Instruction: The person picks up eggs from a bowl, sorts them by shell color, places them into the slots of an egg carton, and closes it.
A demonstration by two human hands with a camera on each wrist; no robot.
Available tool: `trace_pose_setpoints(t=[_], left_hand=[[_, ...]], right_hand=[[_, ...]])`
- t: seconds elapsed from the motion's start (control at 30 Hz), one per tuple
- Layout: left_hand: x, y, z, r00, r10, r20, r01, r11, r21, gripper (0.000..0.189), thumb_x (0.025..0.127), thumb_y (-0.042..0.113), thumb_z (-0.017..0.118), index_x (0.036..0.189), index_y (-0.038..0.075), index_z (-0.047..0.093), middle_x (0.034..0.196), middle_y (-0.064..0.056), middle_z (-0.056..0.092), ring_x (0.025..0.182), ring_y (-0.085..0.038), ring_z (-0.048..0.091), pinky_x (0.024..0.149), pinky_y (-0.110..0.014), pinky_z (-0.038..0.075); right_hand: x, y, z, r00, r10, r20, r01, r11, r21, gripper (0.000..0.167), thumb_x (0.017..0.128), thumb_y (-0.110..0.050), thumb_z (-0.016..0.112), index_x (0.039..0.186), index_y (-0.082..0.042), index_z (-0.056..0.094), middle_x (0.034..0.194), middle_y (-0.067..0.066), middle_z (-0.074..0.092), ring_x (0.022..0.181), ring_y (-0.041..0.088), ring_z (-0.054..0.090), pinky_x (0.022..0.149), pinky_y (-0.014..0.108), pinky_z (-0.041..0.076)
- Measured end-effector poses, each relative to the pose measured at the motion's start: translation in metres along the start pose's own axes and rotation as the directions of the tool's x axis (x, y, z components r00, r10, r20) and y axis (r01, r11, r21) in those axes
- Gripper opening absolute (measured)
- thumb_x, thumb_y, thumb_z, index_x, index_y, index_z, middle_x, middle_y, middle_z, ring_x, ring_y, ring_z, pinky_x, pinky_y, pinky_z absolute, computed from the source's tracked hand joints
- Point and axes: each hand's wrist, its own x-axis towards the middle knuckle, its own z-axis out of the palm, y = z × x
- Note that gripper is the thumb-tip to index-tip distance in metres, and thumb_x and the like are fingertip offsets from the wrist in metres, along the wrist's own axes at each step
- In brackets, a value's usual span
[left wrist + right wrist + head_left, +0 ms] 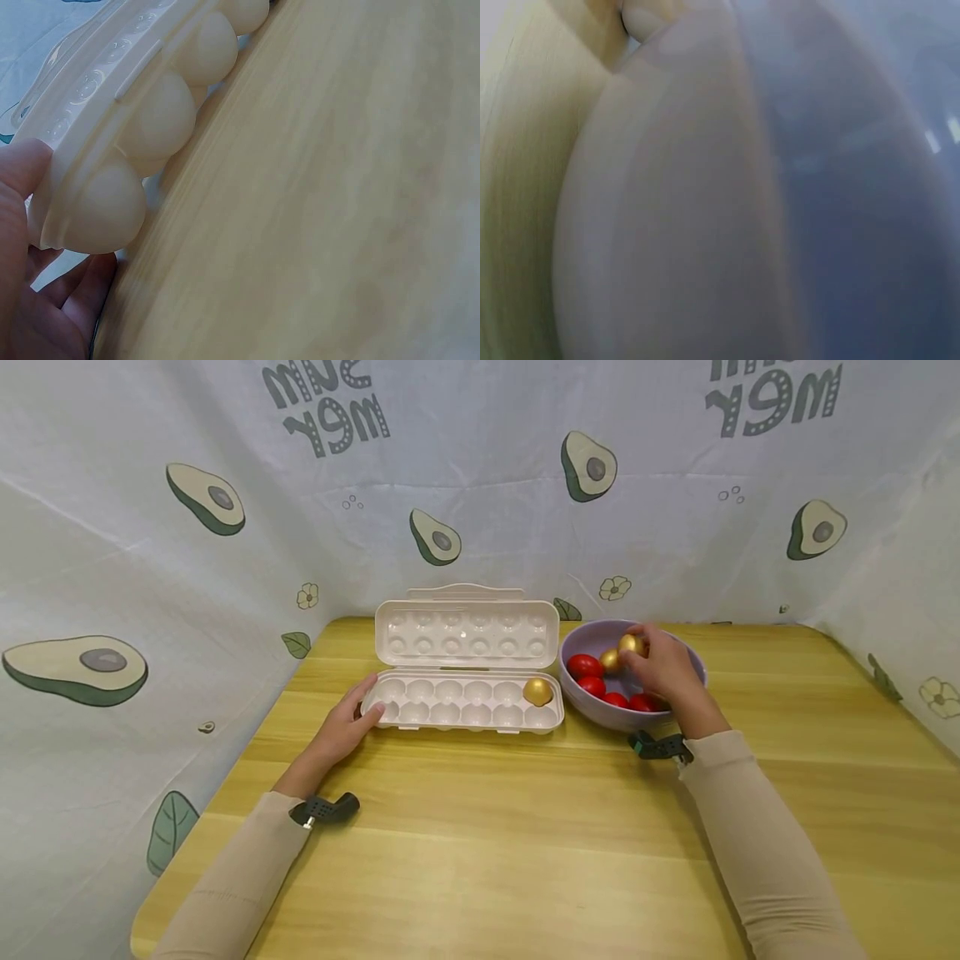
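A pale plastic egg box stands with its lid raised at the back of the table. One golden egg sits in the back row at its right end. My left hand grips the box's left end, with the thumb on the rim and fingers lower at the end. To the right is a purple bowl with several red eggs and another golden egg inside. Over the bowl my right hand pinches a golden egg. The right wrist view is blurred by the bowl's wall.
The wooden table extends in front of the box and to the right of the bowl. A white cloth printed with avocados hangs behind the table and along its sides. The bowl stands close beside the box's right end.
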Motion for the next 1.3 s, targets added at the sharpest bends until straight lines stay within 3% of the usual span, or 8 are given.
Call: trace_pose_setpoints(t=[0.07, 0.3, 0.37, 1.0, 1.3], left_hand=[[-0.003, 0.011, -0.002, 1.0, 0.008, 0.004, -0.008, 1.0, 0.002, 0.058, 0.1, 0.008, 0.048, 0.148, -0.012, 0.021, 0.153, -0.03, 0.021, 0.141, -0.043, 0.02, 0.113, -0.053, 0.022], [0.011, -0.03, 0.003, 1.0, 0.018, -0.015, -0.018, 1.0, -0.014, 0.061, 0.101, 0.016, 0.05, 0.151, -0.002, 0.022, 0.155, -0.023, 0.022, 0.143, -0.037, 0.021, 0.114, -0.051, 0.021], [0.012, -0.033, 0.003, 1.0, 0.018, -0.017, -0.018, 1.0, -0.008, 0.061, 0.101, 0.018, 0.051, 0.152, 0.0, 0.023, 0.156, -0.021, 0.023, 0.143, -0.036, 0.021, 0.115, -0.05, 0.021], [0.011, -0.034, 0.003, 1.0, 0.022, -0.017, -0.022, 1.0, -0.015, 0.063, 0.1, 0.019, 0.051, 0.152, 0.0, 0.023, 0.156, -0.02, 0.022, 0.144, -0.035, 0.02, 0.115, -0.05, 0.021], [0.011, -0.034, 0.003, 1.0, 0.022, -0.019, -0.022, 1.0, -0.022, 0.062, 0.1, 0.02, 0.051, 0.152, 0.0, 0.024, 0.156, -0.02, 0.023, 0.144, -0.035, 0.02, 0.115, -0.05, 0.02]], right_hand=[[0.0, 0.0, 0.0, 1.0, -0.002, -0.001, 0.002, 1.0, 0.001, 0.048, 0.098, -0.022, 0.053, 0.138, 0.0, 0.039, 0.126, 0.027, 0.046, 0.11, 0.042, 0.043, 0.097, 0.058, 0.04], [-0.001, -0.001, -0.001, 0.999, 0.021, -0.031, -0.02, 0.999, 0.041, 0.051, 0.098, -0.022, 0.053, 0.141, -0.001, 0.037, 0.13, 0.026, 0.046, 0.111, 0.041, 0.044, 0.099, 0.058, 0.04], [-0.001, -0.002, -0.001, 0.999, 0.033, -0.04, -0.03, 0.998, 0.06, 0.052, 0.098, -0.023, 0.054, 0.143, -0.002, 0.037, 0.131, 0.025, 0.046, 0.112, 0.04, 0.044, 0.099, 0.058, 0.04], [-0.003, -0.011, 0.0, 0.984, -0.028, -0.178, 0.054, 0.989, 0.141, 0.055, 0.097, -0.029, 0.055, 0.144, -0.006, 0.039, 0.134, 0.024, 0.049, 0.117, 0.041, 0.05, 0.099, 0.055, 0.042], [-0.003, -0.023, 0.003, 0.965, -0.101, -0.241, 0.149, 0.971, 0.189, 0.05, 0.096, -0.023, 0.059, 0.139, -0.003, 0.044, 0.13, 0.024, 0.051, 0.113, 0.038, 0.054, 0.099, 0.051, 0.045]])
